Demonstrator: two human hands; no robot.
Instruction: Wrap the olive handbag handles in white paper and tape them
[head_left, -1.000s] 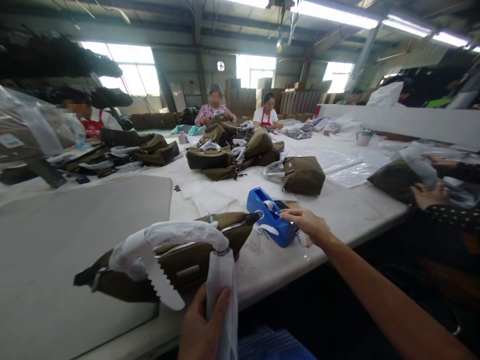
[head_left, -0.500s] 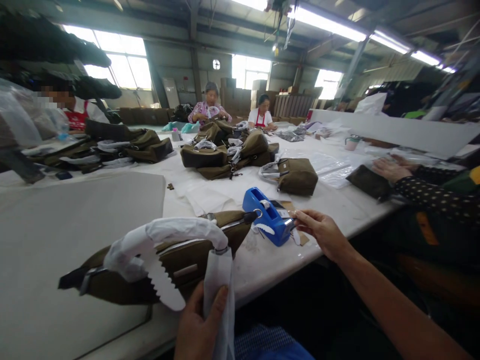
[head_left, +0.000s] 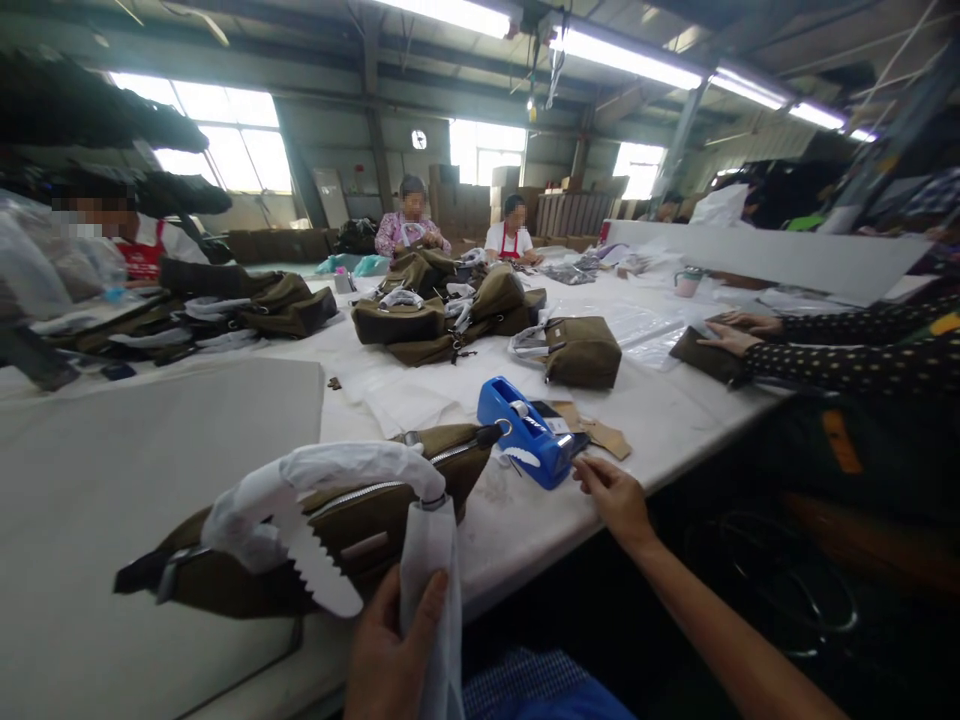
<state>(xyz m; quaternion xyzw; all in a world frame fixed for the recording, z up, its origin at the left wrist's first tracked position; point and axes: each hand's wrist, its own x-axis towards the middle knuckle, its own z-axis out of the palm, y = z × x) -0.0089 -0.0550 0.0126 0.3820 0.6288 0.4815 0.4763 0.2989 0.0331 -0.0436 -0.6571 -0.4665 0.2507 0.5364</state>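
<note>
My left hand (head_left: 401,630) is closed around the white paper wrap (head_left: 429,570) that hangs from one end of a bag's handle. That bag (head_left: 375,535) is olive fabric with dark ends and a silver zipper, and lies on the table. Its arched handle (head_left: 300,470) is wrapped in white, and a toothed white strip (head_left: 319,560) hangs from it. Just right of the bag stands a blue tape dispenser (head_left: 517,430). By its cutting end, my right hand (head_left: 611,495) pinches thumb and fingers together; whatever is between the fingertips is too small to make out.
Brown card pieces (head_left: 604,435) lie behind the dispenser. Another olive bag (head_left: 581,350) and a pile of bags (head_left: 450,310) sit farther back. At right, a co-worker's hands (head_left: 731,330) rest on a dark bag. A grey-white board (head_left: 165,430) covers the left table.
My right hand has moved down and slightly left, from above the dispenser's end to beside it, uncovering the brown card. My left hand keeps its grip. The view has shifted a little.
</note>
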